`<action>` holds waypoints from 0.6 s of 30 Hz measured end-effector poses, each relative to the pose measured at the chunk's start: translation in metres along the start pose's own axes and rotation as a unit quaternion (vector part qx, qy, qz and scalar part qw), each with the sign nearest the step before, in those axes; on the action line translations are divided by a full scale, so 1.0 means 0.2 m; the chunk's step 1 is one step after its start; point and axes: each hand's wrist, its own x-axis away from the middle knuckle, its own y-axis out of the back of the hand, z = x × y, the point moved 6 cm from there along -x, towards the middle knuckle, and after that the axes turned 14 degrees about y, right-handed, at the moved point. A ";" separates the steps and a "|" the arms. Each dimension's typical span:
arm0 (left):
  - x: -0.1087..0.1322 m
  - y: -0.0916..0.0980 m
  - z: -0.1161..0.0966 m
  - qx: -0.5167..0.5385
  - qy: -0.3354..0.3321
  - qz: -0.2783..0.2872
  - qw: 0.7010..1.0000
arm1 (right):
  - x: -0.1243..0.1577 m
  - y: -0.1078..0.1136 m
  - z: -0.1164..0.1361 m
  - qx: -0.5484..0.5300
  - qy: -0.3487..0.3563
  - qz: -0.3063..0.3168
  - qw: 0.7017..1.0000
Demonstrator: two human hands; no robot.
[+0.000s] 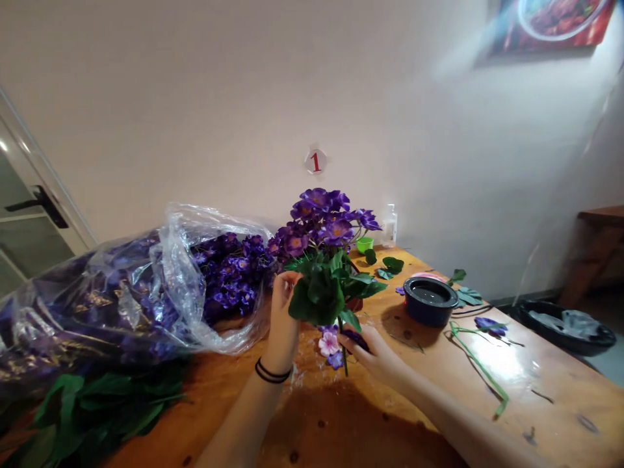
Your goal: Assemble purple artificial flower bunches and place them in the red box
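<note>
Two bare hands work at one upright bunch of artificial purple flowers [319, 289] above a wooden table [316, 422].

The bunch is over the table's middle, blossoms up, stem down. The left hand [283, 292] curls against its leaves, fingertips hidden, so I cannot tell how firmly it grips. The right hand [368, 349] has fingers bent beside the stem, a dark item against them; which one they pinch, I cannot tell. Beside it are pink and violet blossoms [329, 344]. A clear plastic bag [178, 279] of purple flowers covers the table's left side, green leaves [88, 409] at the near left corner. Toward the right edge stands a dark round pot [429, 311].
</note>
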 end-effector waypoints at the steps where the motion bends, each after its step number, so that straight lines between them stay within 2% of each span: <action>1: 0.01 0.02 -0.02 0.018 -0.013 -0.018 1.000 | 0.00 0.01 -0.01 0.020 0.002 -0.016 1.000; 3: 0.04 0.05 -0.10 0.045 -0.070 -0.048 0.995 | 0.00 0.03 -0.04 0.048 0.008 -0.033 0.998; 5: 0.11 0.06 -0.22 -0.004 -0.183 -0.064 0.981 | 0.01 0.02 -0.08 0.062 0.007 -0.034 0.997; 7: 0.20 0.00 -0.33 -0.148 -0.298 -0.031 0.943 | 0.02 0.01 -0.10 0.065 0.009 -0.028 0.997; 9: 0.27 -0.08 -0.36 -0.282 -0.342 0.037 0.896 | 0.02 0.00 -0.10 0.058 0.014 -0.021 0.998; 11: 0.30 -0.12 -0.35 -0.325 -0.314 0.082 0.888 | 0.02 -0.01 -0.08 0.045 0.019 -0.018 0.999; 14: 0.28 -0.12 -0.29 -0.322 -0.237 0.084 0.913 | 0.01 -0.01 -0.07 0.043 0.027 -0.022 0.998; 18: 0.24 -0.14 -0.20 -0.377 -0.182 0.104 0.902 | 0.01 -0.03 -0.06 0.056 0.065 -0.016 0.996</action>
